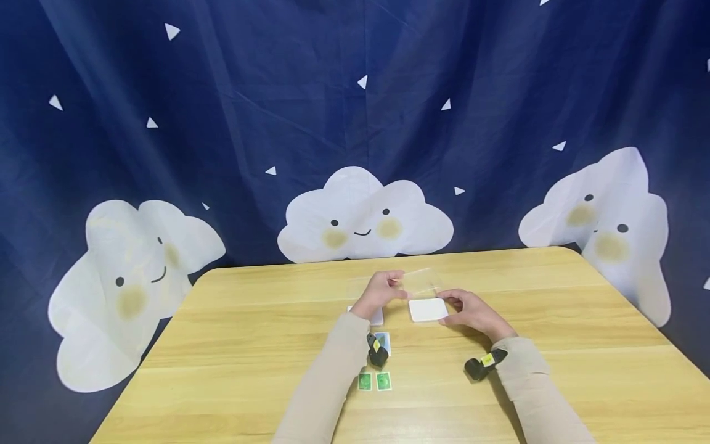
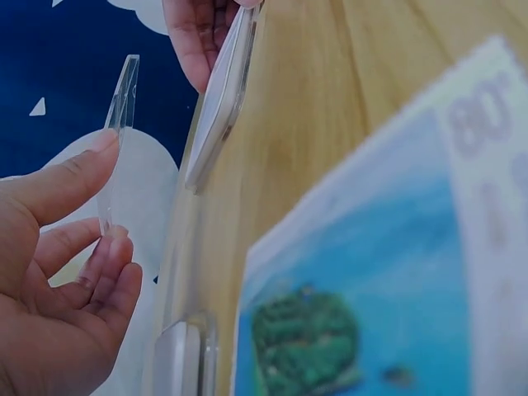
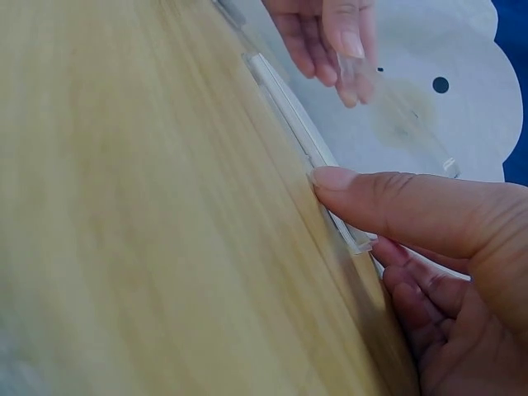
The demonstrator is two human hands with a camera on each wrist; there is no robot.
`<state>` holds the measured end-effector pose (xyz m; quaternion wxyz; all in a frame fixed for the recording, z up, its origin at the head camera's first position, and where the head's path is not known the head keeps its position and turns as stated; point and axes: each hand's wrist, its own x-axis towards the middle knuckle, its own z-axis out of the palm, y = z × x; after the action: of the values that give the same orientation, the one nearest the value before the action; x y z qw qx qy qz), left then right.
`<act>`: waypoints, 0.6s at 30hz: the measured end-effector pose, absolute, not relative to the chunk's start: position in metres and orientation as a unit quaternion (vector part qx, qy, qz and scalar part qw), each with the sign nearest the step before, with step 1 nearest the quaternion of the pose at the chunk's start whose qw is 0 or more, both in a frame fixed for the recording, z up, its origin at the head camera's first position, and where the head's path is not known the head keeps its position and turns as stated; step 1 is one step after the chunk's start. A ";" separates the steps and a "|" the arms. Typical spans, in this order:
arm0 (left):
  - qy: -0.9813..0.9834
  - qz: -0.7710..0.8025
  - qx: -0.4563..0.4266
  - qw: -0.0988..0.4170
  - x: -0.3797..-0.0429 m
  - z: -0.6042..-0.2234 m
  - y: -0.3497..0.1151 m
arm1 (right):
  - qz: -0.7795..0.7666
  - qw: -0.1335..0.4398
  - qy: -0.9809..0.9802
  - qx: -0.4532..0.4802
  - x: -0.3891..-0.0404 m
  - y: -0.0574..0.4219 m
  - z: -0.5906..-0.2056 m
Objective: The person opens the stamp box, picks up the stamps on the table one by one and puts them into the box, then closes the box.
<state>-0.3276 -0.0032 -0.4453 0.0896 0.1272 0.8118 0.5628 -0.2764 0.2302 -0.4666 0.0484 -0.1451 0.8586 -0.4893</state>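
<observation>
My left hand (image 1: 379, 293) pinches a clear plastic lid (image 1: 420, 281) between thumb and fingers, raised off the table. In the left wrist view the lid (image 2: 124, 99) appears nearly edge-on. With thumb and fingers, my right hand (image 1: 471, 311) grips the right end of a shallow clear case (image 3: 289, 115) filled with something white, lying on the table. A second white-filled case (image 1: 377, 317) lies to its left, partly hidden by the left hand. Nearer me are a blue stamp (image 1: 384, 341) marked 80 and two green stamps (image 1: 384, 381), one close to the left sleeve.
The light wooden table (image 1: 233, 345) has its far edge just beyond the hands. Behind it hangs a dark blue curtain (image 1: 310, 111) with white clouds and triangles. Both wrists carry black cameras (image 1: 481, 367).
</observation>
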 end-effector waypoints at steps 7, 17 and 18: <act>0.826 0.552 0.096 0.061 -0.331 -0.444 0.000 | -0.494 0.053 0.856 -0.143 -0.275 0.228 -0.464; 0.835 0.545 0.063 0.041 -0.335 -0.442 0.004 | -0.491 0.057 0.859 -0.133 -0.274 0.227 -0.462; 0.836 0.544 0.062 0.040 -0.335 -0.442 0.005 | -0.492 0.057 0.859 -0.133 -0.274 0.227 -0.462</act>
<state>-0.3348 0.0048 -0.4421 0.0396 0.0617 0.8359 0.5439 -0.2742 0.2272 -0.4624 0.0567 -0.1326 0.8588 -0.4917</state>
